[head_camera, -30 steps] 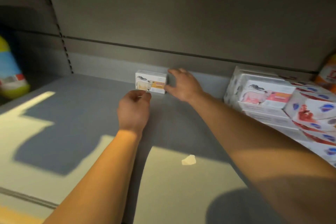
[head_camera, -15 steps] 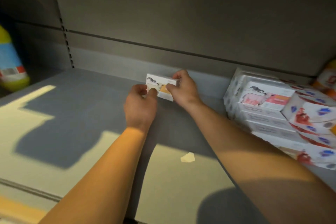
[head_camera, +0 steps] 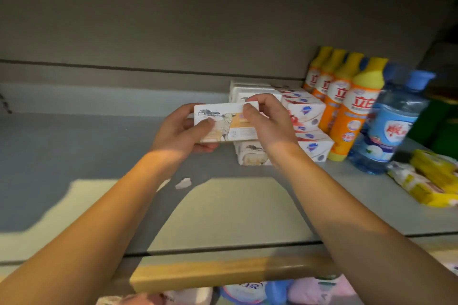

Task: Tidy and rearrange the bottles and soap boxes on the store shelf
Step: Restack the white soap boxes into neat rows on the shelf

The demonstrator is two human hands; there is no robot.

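Holding a white soap box (head_camera: 226,122) printed with a goat, both hands keep it lifted clear of the grey shelf (head_camera: 74,151), its long face turned toward the camera. The left hand (head_camera: 182,131) wraps the box's left end, thumb pressed across the front and fingers curled underneath, so its grip is closed around the box. The right hand (head_camera: 266,119) pinches the right end, thumb on the front face and fingers hooked over the top edge, its grip likewise closed on the box. Just behind and to the right of the held box sits a stack of similar goat soap boxes (head_camera: 251,155), partly hidden by the right wrist. Touching that stack on its right is a pile of white boxes with red and blue marks (head_camera: 309,116), stacked unevenly. Further right stands a row of orange bottles with yellow caps (head_camera: 347,116), running back toward the rear wall, and beside them a clear blue bottle with a blue cap (head_camera: 389,126). Yellow packets (head_camera: 426,181) lie flat near the shelf's right front. A small white scrap (head_camera: 183,183) rests on the shelf between the forearms. Below the shelf's front edge, pink and blue goods (head_camera: 285,291) show blurred.
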